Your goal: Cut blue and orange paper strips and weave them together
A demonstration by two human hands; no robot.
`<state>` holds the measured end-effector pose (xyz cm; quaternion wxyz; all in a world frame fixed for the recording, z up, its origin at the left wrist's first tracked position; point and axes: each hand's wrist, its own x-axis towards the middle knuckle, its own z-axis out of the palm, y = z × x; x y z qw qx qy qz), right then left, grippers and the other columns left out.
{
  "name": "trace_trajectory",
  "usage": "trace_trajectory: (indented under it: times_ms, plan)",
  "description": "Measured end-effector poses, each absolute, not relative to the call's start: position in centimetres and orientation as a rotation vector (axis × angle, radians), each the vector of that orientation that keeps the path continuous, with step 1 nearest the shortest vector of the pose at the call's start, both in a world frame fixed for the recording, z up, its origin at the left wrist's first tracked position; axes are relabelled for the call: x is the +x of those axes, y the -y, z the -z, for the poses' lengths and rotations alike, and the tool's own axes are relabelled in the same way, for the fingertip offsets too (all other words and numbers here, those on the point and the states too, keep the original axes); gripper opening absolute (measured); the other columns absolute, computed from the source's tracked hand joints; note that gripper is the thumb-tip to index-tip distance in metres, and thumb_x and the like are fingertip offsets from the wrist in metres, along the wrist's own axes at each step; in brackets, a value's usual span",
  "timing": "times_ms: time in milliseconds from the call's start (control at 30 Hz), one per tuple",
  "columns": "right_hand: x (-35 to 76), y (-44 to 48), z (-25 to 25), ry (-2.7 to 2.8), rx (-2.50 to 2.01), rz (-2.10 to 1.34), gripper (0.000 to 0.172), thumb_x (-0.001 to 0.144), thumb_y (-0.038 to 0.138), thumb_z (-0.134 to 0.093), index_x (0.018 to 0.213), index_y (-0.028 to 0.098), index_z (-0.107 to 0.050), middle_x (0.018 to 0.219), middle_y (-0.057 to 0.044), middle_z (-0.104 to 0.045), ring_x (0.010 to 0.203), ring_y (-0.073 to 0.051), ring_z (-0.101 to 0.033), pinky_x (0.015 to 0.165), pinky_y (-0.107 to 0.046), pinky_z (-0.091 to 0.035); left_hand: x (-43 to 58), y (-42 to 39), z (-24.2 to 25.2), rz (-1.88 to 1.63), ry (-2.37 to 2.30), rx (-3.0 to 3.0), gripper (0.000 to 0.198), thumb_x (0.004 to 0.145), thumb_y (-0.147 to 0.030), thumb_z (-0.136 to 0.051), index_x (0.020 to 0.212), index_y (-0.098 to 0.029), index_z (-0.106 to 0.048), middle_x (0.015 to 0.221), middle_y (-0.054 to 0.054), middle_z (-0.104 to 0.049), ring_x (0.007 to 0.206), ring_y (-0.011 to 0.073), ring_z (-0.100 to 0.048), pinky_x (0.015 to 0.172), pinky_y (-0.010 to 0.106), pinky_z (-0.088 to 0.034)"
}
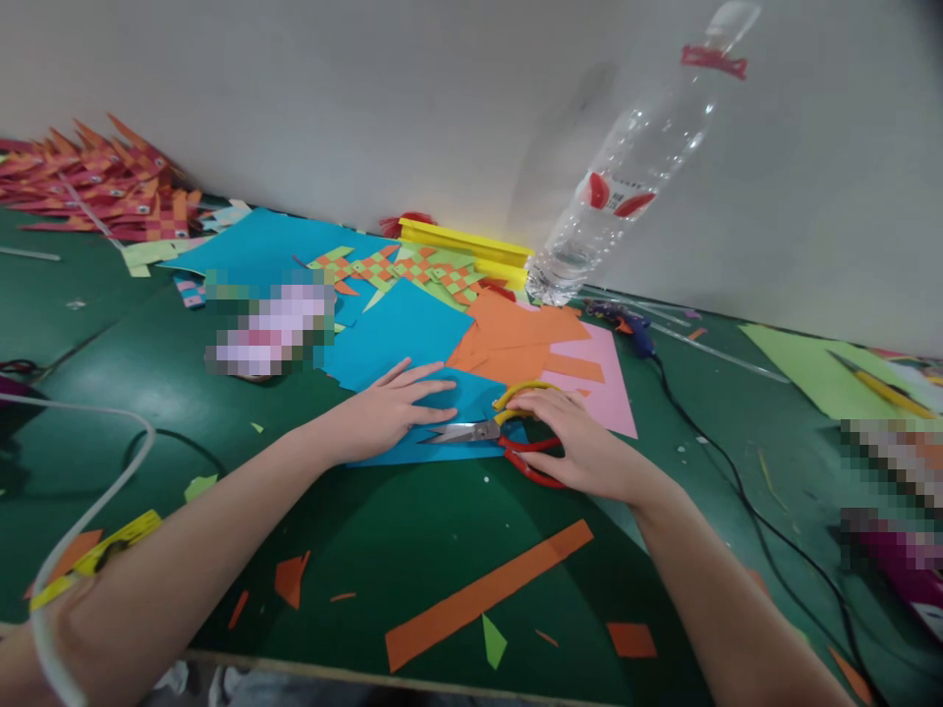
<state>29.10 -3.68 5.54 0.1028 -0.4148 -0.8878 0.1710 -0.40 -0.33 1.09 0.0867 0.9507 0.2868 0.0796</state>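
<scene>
My left hand (390, 407) lies flat with fingers spread on a blue paper sheet (383, 450) at the middle of the table. In my right hand (579, 432) is a pair of scissors (478, 432) with one yellow and one red handle, fingers in the loops. Their blades are slightly parted and point left over the blue paper, close to my left fingertips. Just behind lies another blue sheet (405, 324), beside orange paper pieces (516, 334) on top of a pink sheet (615, 378).
A tilted plastic bottle (611, 187) leans against the wall. A glue gun (626, 329) trails a black cable rightward. Woven paper fish (110, 187) are piled at back left, near a blurred phone (276, 329). An orange strip (490, 594) lies near the front edge.
</scene>
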Motion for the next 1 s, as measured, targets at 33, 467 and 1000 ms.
trace_trajectory:
  times_ms: [33, 467, 1000]
  plan:
    - [29.1, 3.7, -5.5, 2.621, -1.221, -0.509, 0.036, 0.084, 0.033, -0.061, 0.118, 0.026, -0.053, 0.127, -0.007, -0.059, 0.122, -0.027, -0.052, 0.101, -0.048, -0.041, -0.4, 0.3, -1.1, -0.231, -0.856, 2.833, 0.056, 0.089, 0.0, -0.037, 0.131, -0.032, -0.054, 0.153, -0.001, -0.035, 0.146, 0.0212, -0.011, 0.116, 0.052, -0.012]
    - [28.0, 4.1, -5.8, 2.613, -1.223, -0.52, 0.036, 0.084, 0.039, -0.059, 0.118, 0.026, -0.055, 0.124, -0.008, -0.062, 0.119, -0.028, -0.053, 0.1, -0.049, -0.042, -0.7, 0.3, -0.8, -0.277, -0.84, 2.858, 0.054, 0.091, -0.001, -0.036, 0.132, -0.033, -0.053, 0.153, -0.002, -0.035, 0.146, 0.0194, -0.013, 0.117, 0.048, -0.011]
    - [30.2, 3.4, -5.0, 2.591, -1.299, -0.418, 0.037, 0.078, 0.033, -0.063, 0.113, 0.025, -0.056, 0.123, -0.008, -0.062, 0.121, -0.03, -0.053, 0.101, -0.051, -0.039, 0.4, 1.5, -2.3, -0.626, -0.99, 2.709, 0.038, 0.099, -0.016, -0.034, 0.128, -0.027, -0.057, 0.146, 0.002, -0.046, 0.142, 0.0194, -0.026, 0.116, 0.046, -0.019]
